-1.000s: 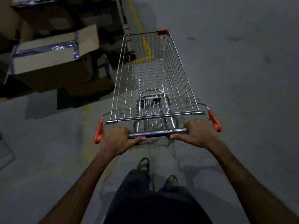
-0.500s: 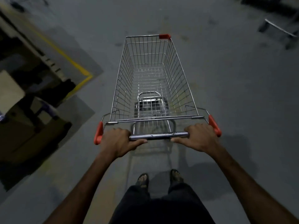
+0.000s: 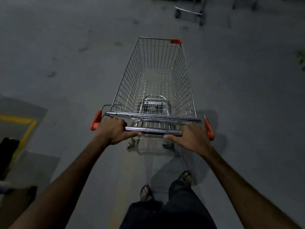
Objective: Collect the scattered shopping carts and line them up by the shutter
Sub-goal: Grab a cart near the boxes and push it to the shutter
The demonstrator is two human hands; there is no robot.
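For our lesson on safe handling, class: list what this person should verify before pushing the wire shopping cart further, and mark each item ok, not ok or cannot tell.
1. Left hand grips the metal push bar: ok.
2. Right hand grips the bar: ok.
3. Silver wire shopping cart basket holds no load: ok.
4. Grey concrete floor just ahead is free: ok.
5. Another cart frame stands farther ahead: cannot tell whether the path clears it.
6. Shutter in sight: not ok.
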